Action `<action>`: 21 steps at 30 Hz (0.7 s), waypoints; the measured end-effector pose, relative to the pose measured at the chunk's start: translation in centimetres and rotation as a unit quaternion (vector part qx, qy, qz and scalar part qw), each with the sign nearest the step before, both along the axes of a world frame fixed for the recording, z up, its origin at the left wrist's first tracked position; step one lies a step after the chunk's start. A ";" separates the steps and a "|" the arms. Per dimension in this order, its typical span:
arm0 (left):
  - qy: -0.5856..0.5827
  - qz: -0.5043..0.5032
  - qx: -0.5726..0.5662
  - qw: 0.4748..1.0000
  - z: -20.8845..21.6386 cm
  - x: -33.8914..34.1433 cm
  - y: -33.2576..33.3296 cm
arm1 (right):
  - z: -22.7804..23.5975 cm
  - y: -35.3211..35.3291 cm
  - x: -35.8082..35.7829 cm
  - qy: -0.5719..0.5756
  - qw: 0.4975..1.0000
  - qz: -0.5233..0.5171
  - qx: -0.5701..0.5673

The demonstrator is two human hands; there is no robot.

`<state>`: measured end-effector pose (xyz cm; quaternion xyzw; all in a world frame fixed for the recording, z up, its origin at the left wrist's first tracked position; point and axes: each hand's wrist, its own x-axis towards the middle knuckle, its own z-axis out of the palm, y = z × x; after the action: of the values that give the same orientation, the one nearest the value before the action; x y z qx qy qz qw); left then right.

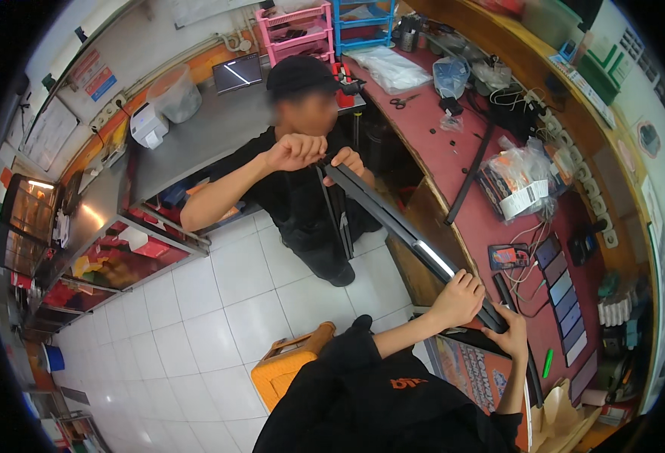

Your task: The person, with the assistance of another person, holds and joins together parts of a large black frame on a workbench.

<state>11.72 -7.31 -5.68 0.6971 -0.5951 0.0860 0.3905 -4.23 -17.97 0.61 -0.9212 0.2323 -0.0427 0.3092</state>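
A long black grooved bar (393, 223) slants from my hands up to a person across from me. My left hand (457, 300) is closed around it, just below a bright silvery patch. My right hand (508, 334) is wrapped over the near end, thumb against its side. The person's one hand (347, 160) is at the far end, and the other hand (296, 152) is raised close beside it. A thinner black strip (343, 219) hangs below the far end, in front of the person.
On the red worktop (423, 75) at right lie scissors (403, 101), another black bar (472, 175), a multimeter (508, 257), a row of phone-like panels (563, 298) and a green marker (548, 363). An orange stool (291, 362) stands on the white tiled floor. A metal counter (189, 140) runs along the far left.
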 end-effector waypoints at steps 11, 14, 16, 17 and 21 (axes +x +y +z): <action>-0.003 -0.001 -0.011 1.000 -0.2 0.1 -0.1 | -0.5 -0.2 -0.2 -0.002 1.000 -0.005 -0.001; -0.006 -0.005 -0.003 1.000 -0.2 0.0 -0.1 | -0.8 -0.4 -0.5 -0.007 1.000 -0.002 0.001; -0.008 -0.003 -0.005 1.000 -0.3 -0.1 -0.1 | -0.8 -0.3 -0.6 0.001 1.000 -0.005 -0.003; -0.008 -0.001 -0.006 1.000 -0.3 -0.1 -0.1 | -0.8 -0.3 -0.6 0.001 1.000 -0.003 -0.004; 0.001 -0.008 0.000 1.000 -0.3 -0.2 0.0 | -0.9 -0.4 -0.7 0.005 1.000 -0.009 0.006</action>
<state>11.55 -7.33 -6.02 0.6921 -0.6003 0.0820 0.3923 -4.91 -18.37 -0.28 -0.9175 0.2425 -0.0396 0.3128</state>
